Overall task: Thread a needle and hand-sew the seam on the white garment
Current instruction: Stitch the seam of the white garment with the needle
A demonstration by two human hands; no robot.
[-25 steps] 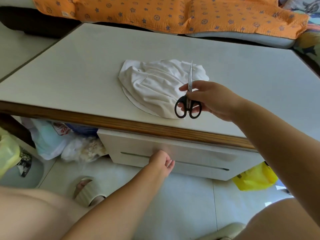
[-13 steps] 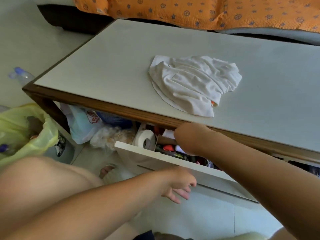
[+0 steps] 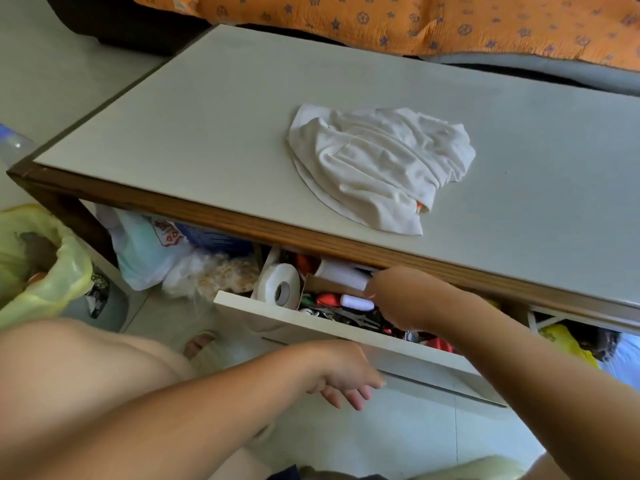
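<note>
I saw one white garment (image 3: 377,168) lying crumpled on the table (image 3: 173,126), near its front edge. Below it, one drawer (image 3: 346,332) stood pulled out, holding one tape roll (image 3: 282,285) and one white thread spool (image 3: 356,302). My right hand (image 3: 398,296) reached inside; whether it gripped anything I couldn't tell. My left hand (image 3: 346,375) hung loosely open, holding nothing, before the drawer front.

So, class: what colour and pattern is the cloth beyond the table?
Orange cloth printed with small dark stars and circles, seen in the head view.
</note>
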